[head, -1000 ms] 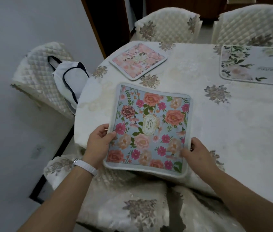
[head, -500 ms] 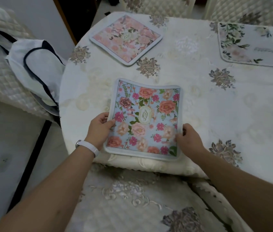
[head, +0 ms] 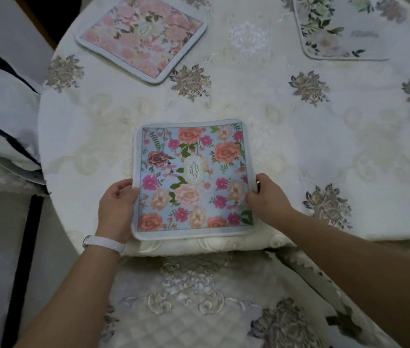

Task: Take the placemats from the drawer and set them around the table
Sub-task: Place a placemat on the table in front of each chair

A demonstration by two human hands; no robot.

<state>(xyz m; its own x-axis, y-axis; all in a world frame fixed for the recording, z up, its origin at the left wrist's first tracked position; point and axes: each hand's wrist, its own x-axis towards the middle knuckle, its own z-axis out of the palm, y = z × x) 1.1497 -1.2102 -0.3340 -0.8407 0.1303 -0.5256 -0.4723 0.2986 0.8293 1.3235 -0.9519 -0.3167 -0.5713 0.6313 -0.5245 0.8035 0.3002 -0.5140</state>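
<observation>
Compared with one second ago, the blue placemat (head: pixel 193 177) is no longer hanging over the near edge. It is now lying flat on the surface (head: pixel 324 146) at 6 o'clock, and both hands are sitting lower along its sides.

The left grip (head: pixel 117 209) is pinching the left border of the mat, thumb on top, the other fingers partly hidden. A white wristband (head: pixel 103 243) is showing just behind it. The right grip (head: pixel 268 197) is grasping the right border, fingers bending round the edge.

Going outward, a pink placemat (head: pixel 143 36) is lying at 11 o'clock and a white placemat with green leaves (head: pixel 337 28) at 1 o'clock, both well apart from the blue one. A quilted chair (head: pixel 198 297) is standing at 6 o'clock under the arms. A white bag with dark trim (head: pixel 3 116) is resting at 9 o'clock.

I am judging that this placing is almost finished. The risk is the mat's near border, which is sitting right beside the surface edge. If the hands are dragging it while letting go, the cloth may be wrinkling. The mat may also be sliding toward the chair or ending crooked.
</observation>
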